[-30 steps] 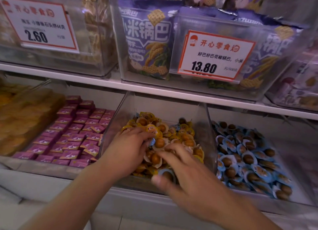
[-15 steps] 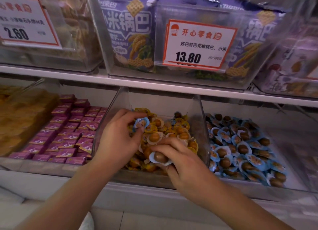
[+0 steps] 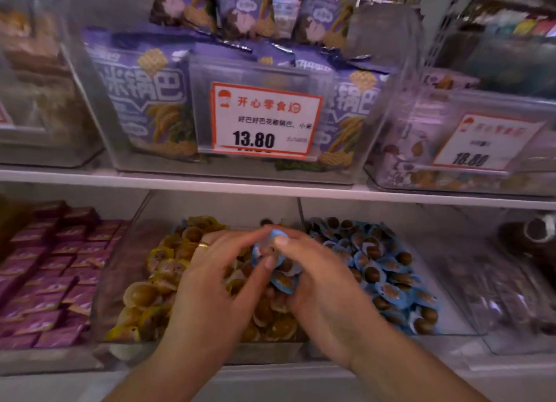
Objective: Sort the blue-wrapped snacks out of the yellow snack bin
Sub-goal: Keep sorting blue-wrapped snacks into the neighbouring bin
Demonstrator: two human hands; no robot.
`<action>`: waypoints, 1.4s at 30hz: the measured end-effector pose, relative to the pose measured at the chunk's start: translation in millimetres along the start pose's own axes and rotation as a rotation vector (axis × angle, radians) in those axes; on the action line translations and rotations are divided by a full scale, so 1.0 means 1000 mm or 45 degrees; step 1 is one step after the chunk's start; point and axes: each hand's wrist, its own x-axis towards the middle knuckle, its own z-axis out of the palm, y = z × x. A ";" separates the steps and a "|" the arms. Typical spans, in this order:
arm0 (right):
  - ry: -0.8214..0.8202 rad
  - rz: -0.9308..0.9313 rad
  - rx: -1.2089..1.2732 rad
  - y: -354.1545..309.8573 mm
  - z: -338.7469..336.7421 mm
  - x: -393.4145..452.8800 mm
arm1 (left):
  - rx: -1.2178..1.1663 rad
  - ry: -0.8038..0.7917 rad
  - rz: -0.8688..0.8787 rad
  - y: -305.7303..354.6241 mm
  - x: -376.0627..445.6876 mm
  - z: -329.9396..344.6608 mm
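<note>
Head view: both your hands meet at frame centre, over the clear plastic bin of yellow-wrapped round snacks (image 3: pixel 156 284). Your left hand (image 3: pixel 216 284), ring on one finger, pinches a small blue-wrapped round snack (image 3: pixel 278 237) at its fingertips. Your right hand (image 3: pixel 319 284) grips a cluster of blue-wrapped snacks (image 3: pixel 282 278) against its palm, thumb on top. My read: you're pooling picks into one hand so one trip empties them.

The drop target sits just right of centre: the clear bin of blue-wrapped snacks (image 3: pixel 391 269), sharing a divider wall with the yellow bin. Short carry.

Motion blur hides how many pieces the right hand holds. Can't tell if more blue ones remain under your hands.

Purple flat packets (image 3: pixel 54 269) fill the lower left; a white price tag reading 13.80 (image 3: pixel 264 120) hangs on the upper shelf bin.
</note>
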 end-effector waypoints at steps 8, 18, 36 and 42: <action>0.567 -0.315 -0.854 -0.039 -0.105 0.019 | 0.142 -0.302 -0.089 -0.029 0.019 0.026; 0.380 -0.381 -1.222 -0.004 -0.095 0.038 | 0.314 -0.380 -0.240 -0.058 0.043 0.019; 0.259 -0.382 -1.306 0.024 -0.070 0.039 | 0.559 -0.856 -0.789 -0.159 0.114 0.110; 0.260 -0.342 -1.272 0.024 -0.070 0.039 | 0.447 -0.736 -0.841 -0.155 0.116 0.119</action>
